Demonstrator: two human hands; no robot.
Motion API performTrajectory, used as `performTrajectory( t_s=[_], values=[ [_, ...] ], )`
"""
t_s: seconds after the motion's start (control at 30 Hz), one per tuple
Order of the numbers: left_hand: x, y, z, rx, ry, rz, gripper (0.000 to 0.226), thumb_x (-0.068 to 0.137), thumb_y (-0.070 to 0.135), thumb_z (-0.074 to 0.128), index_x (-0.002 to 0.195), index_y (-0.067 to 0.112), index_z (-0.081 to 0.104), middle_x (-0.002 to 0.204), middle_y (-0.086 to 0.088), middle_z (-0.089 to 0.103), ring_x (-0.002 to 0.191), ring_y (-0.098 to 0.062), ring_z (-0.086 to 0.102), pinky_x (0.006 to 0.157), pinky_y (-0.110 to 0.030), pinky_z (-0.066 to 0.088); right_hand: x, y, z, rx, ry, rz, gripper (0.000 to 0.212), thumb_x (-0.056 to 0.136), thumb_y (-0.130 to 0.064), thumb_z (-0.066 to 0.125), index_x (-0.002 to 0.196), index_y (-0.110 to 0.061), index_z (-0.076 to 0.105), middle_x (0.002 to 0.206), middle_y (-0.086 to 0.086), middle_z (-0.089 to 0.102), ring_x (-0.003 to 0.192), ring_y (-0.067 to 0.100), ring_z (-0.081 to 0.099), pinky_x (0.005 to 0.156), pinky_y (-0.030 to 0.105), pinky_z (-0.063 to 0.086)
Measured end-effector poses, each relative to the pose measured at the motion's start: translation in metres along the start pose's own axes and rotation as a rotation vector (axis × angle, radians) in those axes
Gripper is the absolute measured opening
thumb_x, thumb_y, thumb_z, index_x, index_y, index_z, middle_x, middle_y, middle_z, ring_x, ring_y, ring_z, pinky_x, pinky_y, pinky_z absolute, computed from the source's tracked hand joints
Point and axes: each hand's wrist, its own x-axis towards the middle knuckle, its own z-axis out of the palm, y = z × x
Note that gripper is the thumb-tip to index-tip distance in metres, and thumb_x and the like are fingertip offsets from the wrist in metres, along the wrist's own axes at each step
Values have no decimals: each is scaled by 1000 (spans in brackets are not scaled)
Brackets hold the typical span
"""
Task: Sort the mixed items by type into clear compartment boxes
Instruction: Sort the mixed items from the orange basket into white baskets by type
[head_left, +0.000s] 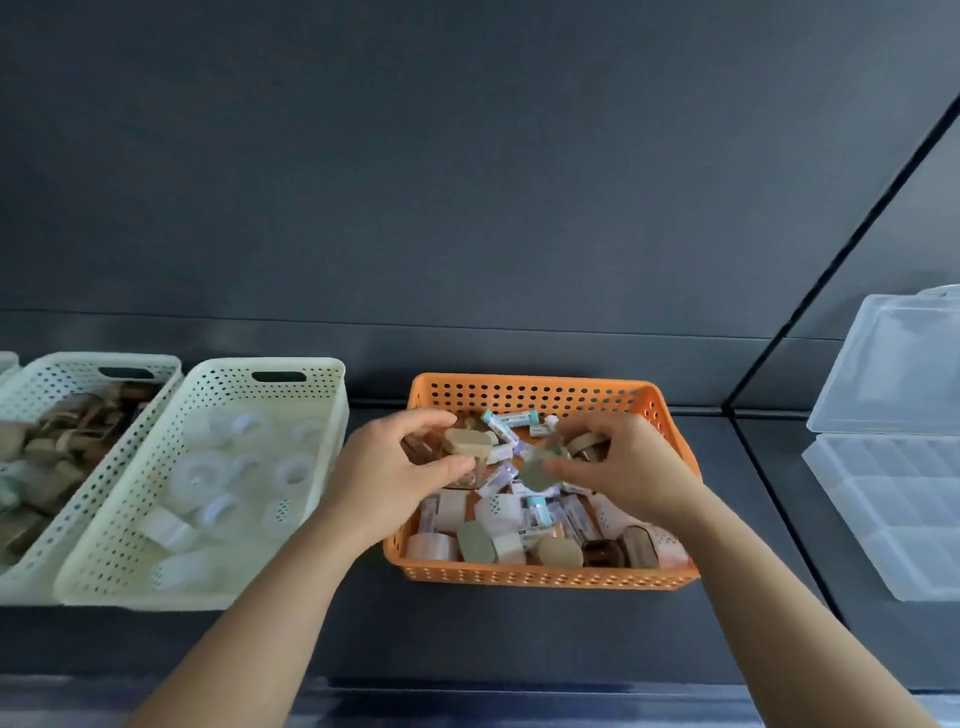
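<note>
Orange perforated plastic basket (540, 578) is heaped with mixed items (498, 512), a beige-capped jar (466, 445) gripped by fingers of the left hand (395, 470), a grey oval lid (535, 472) pinched by the right hand (623, 467), while the clear compartment box (893, 519) at right is judged unfilled.

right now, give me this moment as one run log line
left hand: grips beige-capped jar | right hand: pinches grey-green lid | both over orange basket | clear compartment box: open, right side

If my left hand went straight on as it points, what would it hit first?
Probably the white labelled tubes in the orange basket, just beyond the left hand and its beige-capped jar; depth unclear.
</note>
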Motion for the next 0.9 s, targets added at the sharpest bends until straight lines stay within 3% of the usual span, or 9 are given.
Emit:
performTrajectory(
  t_s=[0.1, 0.2, 0.33, 0.47, 0.6, 0.73, 0.8, 0.9],
  values=[
    [-13, -15, -26, -105, 99, -46, 29, 76, 35, 78, 104, 35, 69, 92, 22, 67, 85, 9, 59, 65, -5, 42, 11, -38, 18, 142, 8, -62, 27, 76, -34, 79, 99, -26, 68, 79, -6, 69, 62, 1, 61, 52, 13, 46],
    [-25, -39, -65, -189, 219, -118, 27, 74, 35, 80, 99, 34, 72, 82, 16, 69, 67, 4, 59, 61, -11, 41, 22, -78, 49, 221, -38, -144, 25, 76, -33, 79, 97, -23, 68, 75, -11, 65, 58, -5, 57, 54, 10, 43],
    [-41, -88, -132, -212, 384, -195, 23, 71, 30, 82, 92, 34, 72, 78, 21, 69, 65, 3, 60, 63, -22, 44, 36, -131, 101, 254, -71, -223, 22, 77, -35, 78, 94, -30, 65, 73, -17, 64, 62, -6, 57, 56, 10, 46],
    [-54, -148, -206, -61, 444, -284, 29, 75, 33, 80, 101, 35, 69, 89, 14, 68, 81, -6, 62, 69, -26, 46, 50, -184, 158, 314, -109, -233, 39, 74, -33, 81, 109, -20, 68, 86, -9, 68, 66, -2, 60, 62, 14, 49],
    [-53, -213, -262, 226, 279, -366, 38, 74, 39, 79, 110, 36, 67, 105, 14, 64, 99, -10, 59, 80, -31, 46, 57, -231, 211, 291, -144, -229, 44, 73, -29, 82, 112, -27, 64, 104, -8, 65, 83, 4, 63, 73, 14, 52],
    [-43, -255, -285, 325, -86, -381, 35, 68, 44, 81, 98, 39, 64, 95, 19, 63, 88, -4, 61, 75, -27, 48, 61, -268, 251, 212, -148, -222, 45, 74, -28, 82, 114, -27, 62, 84, -11, 60, 61, -4, 55, 55, 7, 42],
    [-40, -268, -288, 365, -253, -358, 33, 65, 48, 83, 91, 36, 66, 91, 18, 63, 83, -1, 60, 75, -24, 49, 63, -279, 268, 162, -170, -229, 47, 74, -27, 82, 116, -26, 62, 75, -16, 55, 56, -6, 52, 52, 7, 39],
    [-35, -280, -298, 362, -288, -309, 35, 67, 54, 80, 92, 33, 68, 90, 17, 64, 83, 0, 59, 76, -25, 51, 65, -291, 290, 17, -228, -238, 49, 75, -31, 80, 120, -26, 61, 83, -18, 54, 65, -2, 53, 58, 9, 41]
  ],
)
